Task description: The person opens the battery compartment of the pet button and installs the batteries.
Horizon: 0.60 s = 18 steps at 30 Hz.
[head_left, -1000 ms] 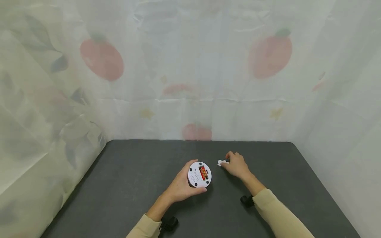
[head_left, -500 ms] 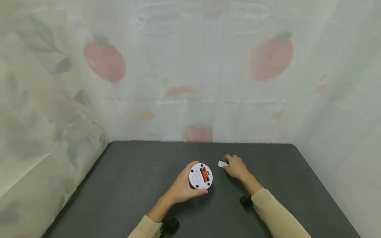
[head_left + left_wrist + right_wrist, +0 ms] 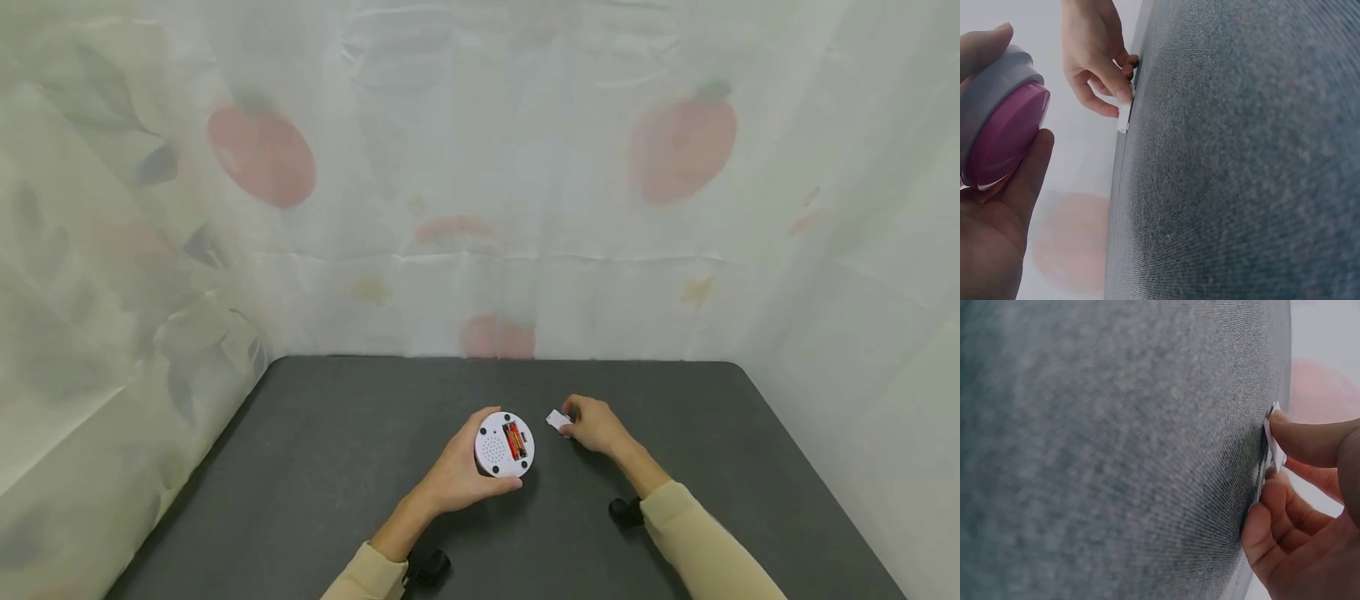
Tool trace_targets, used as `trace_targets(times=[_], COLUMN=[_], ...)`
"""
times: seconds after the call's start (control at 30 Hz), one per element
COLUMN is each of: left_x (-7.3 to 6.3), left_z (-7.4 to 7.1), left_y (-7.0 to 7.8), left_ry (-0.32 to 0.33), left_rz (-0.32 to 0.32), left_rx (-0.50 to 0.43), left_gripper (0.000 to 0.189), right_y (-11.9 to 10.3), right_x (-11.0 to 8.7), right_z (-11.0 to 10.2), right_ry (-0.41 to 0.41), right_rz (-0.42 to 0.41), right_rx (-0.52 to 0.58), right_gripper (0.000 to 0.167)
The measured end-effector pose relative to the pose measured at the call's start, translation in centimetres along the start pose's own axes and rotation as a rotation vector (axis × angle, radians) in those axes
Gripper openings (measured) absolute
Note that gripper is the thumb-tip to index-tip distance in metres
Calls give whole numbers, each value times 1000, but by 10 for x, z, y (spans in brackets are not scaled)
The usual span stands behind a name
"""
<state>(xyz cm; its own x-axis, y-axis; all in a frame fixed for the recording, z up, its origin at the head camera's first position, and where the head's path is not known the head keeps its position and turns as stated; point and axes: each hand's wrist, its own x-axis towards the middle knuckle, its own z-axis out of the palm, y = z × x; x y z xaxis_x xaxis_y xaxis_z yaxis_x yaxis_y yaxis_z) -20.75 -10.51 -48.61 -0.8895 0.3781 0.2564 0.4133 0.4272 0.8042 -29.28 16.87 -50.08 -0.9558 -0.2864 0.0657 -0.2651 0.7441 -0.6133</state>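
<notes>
My left hand (image 3: 459, 471) grips a round white device (image 3: 491, 450) by its rim, thumb at the near side and fingers at the far side. Its underside faces up, with dark feet, a patch of small holes and an uncovered compartment holding red-and-black batteries (image 3: 514, 441). The left wrist view shows the device's other face as a pink dome (image 3: 1013, 134). To the right, my right hand (image 3: 597, 427) pinches a small white battery cover (image 3: 557, 420) between thumb and fingers, at the tabletop. Device and cover are apart.
Both hands are over a dark grey table (image 3: 337, 433) with rounded far corners. A pale curtain (image 3: 570, 200) printed with fruit hangs behind it and along the sides. Black wrist mounts (image 3: 431, 567) sit under the forearms.
The white cover has turned in my right hand's fingers, its outer end now pointing up and to the left. My right hand has shifted slightly nearer. The left hand keeps its grip on the device.
</notes>
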Motion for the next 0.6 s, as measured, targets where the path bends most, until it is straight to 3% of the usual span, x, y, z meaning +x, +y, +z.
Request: trace_targets(times=[0.33,0.6], left_x=[2,3], left_z=[1,2], left_y=[0,-1], left_ry=[8,10], left_rz=[-3,-3], left_rx=[4,-1], left_gripper=[101,101], right_y=[-2,-5], right_x=[-9,-19], right_z=[0,3], right_ry=[40,20], right_rz=[9,15], right_rx=[103,245], right_gripper=[18,18])
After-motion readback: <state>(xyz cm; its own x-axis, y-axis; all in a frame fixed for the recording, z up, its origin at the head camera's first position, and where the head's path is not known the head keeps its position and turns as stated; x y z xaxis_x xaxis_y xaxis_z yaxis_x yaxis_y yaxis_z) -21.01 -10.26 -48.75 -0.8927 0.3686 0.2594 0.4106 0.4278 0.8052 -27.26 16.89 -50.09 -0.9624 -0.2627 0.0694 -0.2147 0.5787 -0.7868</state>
